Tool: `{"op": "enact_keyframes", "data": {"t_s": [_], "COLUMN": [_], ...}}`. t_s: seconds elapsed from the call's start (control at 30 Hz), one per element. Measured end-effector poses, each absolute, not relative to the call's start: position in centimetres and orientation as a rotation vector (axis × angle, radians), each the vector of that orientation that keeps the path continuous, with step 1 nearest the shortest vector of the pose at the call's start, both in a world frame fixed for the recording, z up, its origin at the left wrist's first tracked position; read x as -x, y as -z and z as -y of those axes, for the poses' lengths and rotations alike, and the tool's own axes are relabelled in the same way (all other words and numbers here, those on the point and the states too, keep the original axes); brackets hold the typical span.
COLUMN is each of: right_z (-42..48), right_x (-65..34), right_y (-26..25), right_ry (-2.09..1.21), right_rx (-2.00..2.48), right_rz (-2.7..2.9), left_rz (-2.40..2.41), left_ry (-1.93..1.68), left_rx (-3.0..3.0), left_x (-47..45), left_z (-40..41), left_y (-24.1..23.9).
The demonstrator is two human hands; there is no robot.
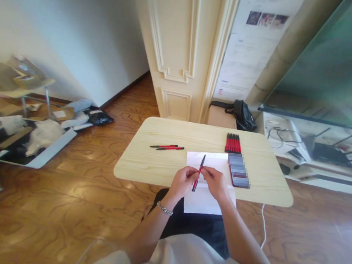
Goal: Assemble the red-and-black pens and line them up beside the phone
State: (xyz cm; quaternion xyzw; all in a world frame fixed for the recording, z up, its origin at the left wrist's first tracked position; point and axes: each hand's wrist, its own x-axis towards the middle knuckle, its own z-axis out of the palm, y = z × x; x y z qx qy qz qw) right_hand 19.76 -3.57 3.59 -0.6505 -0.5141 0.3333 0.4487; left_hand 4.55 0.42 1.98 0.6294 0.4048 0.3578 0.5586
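A red and black pen (199,171) is held upright-tilted over a white sheet of paper (207,195) that hangs over the near edge of a small light wooden table (160,163). My left hand (184,181) is closed around the pen's lower part. My right hand (216,182) is closed on the pen beside it, fingers pinched. A bracelet sits on my left wrist.
Two more red and black pens (167,147) lie on the table's left half. A row of several pens (233,143) lies at the back right, with a blurred flat object (238,170) just in front. Clutter (24,125) sits on the floor at left; a low shelf (316,158) stands right.
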Motion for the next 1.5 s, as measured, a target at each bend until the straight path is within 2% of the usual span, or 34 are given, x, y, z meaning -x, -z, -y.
{"op": "enact_keyframes", "data": {"t_s": [0.23, 0.43, 0.6, 0.87, 1.3, 1.5], "right_z": [2.7, 1.2, 0.3, 0.0, 2.0, 1.5], "right_x": [-22.0, -22.9, -21.8, -20.9, -22.2, -21.8], "right_y": [-1.5, -3.2, -4.4, -3.2, -3.2, -3.5], "right_ry": [-0.899, -0.789, -0.741, -0.593, -0.423, -0.388], "right_rx": [1.731, 2.031, 2.232, 2.344, 2.264, 2.249], "right_rz": [1.175, 1.416, 1.534, 1.583, 1.470, 1.590], "left_rz": [-1.081, -1.055, -1.071, -1.047, -1.099, -1.154], "left_ry": [-0.835, -0.792, -0.803, -0.792, -0.939, -0.966], "left_rx": [-1.970, -2.263, -2.283, -2.293, -2.225, -2.167], "left_x": [-5.5, -5.0, -5.1, -5.0, -4.2, -3.8], "left_z": [0.5, -0.2, -1.1, -1.7, -1.0, -0.7], "left_y": [-2.1, -0.9, -0.4, -0.3, -0.9, -1.2]}}
